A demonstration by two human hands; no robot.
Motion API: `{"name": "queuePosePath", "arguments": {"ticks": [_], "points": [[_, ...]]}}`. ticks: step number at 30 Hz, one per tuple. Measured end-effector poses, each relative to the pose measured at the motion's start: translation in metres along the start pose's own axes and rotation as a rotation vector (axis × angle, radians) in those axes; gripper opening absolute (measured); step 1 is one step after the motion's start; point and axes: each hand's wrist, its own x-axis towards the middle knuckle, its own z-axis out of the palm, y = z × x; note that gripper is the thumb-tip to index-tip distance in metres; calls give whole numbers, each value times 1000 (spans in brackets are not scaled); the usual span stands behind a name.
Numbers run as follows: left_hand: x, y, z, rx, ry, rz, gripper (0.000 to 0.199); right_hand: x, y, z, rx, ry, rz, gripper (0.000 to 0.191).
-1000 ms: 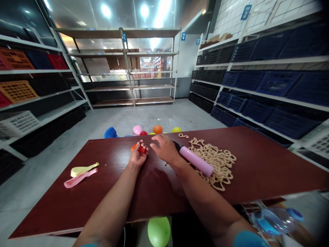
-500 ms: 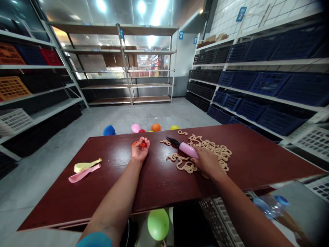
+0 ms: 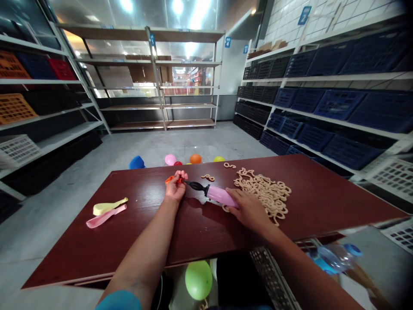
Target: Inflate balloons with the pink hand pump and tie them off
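Observation:
Over the middle of the dark red table, my left hand (image 3: 176,187) is closed on a limp orange balloon (image 3: 169,179), palm turned up. My right hand (image 3: 247,206) grips a pink balloon pump (image 3: 220,195) by its rear end. The pump's black nozzle points left, and its tip is at the fingers of my left hand; whether it sits inside the balloon's neck I cannot tell. A pile of tan S-shaped pieces (image 3: 267,191) lies just beyond and right of my right hand. A flat yellow balloon (image 3: 108,207) and a flat pink balloon (image 3: 105,216) lie at the left.
Beyond the far edge of the table (image 3: 145,241), inflated balloons lie on the floor, among them an orange one (image 3: 195,159). A green balloon (image 3: 198,280) is below the near edge. A plastic bottle (image 3: 338,257) is at lower right. Shelves with crates (image 3: 325,107) line both sides.
My right hand has lifted the pump off the tan pieces and brought it left, so its nozzle now meets my left hand. My left hand has barely moved.

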Motion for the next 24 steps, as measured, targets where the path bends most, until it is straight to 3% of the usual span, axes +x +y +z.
{"name": "queuePosePath", "arguments": {"ticks": [13, 19, 24], "points": [[-3, -7, 4, 66, -29, -46, 23, 13, -11, 5, 3, -21, -23, 53], [-3, -2, 0, -2, -10, -61, 17, 35, -27, 11, 2, -27, -71, 53], [-1, 9, -5, -40, -105, -23, 15, 65, -28, 20, 33, -26, -117, 57]]}}
